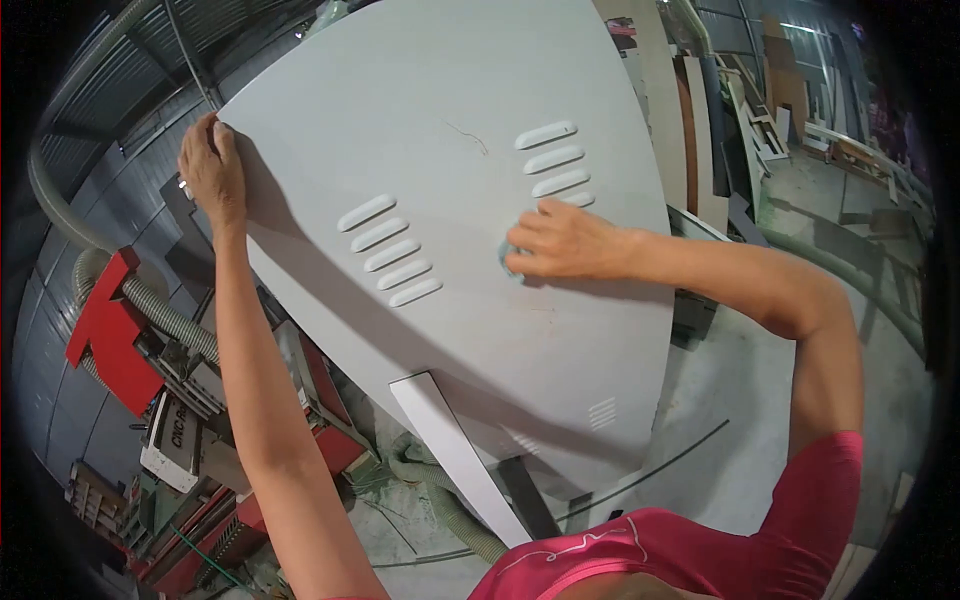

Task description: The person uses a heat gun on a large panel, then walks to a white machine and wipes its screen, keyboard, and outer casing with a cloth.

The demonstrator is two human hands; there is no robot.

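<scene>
A large white panel (pixel 560 60) with two rows of raised slot-shaped louvres (pixel 388 247) fills the middle of the view, tilted towards me. My left hand (pixel 213 165) grips its upper left corner, thumb on the near face and fingers bent around the edge. Closed on a small bluish-grey pad or cloth (pixel 509 262), my right hand (pixel 562 242) presses against the panel's face, just below the right louvres (pixel 560 180). Most of the pad is hidden under the fingers. A thin brown line (pixel 468 137) and faint reddish marks (pixel 543 311) show on the surface.
A white board (pixel 462 455) leans against the panel's lower part. Red machinery (pixel 112 330) with a ribbed hose (pixel 170 318) stands at left. Upright sheets (pixel 700 130) and stacked boards lean at back right. A thin dark strip (pixel 650 473) lies on the floor.
</scene>
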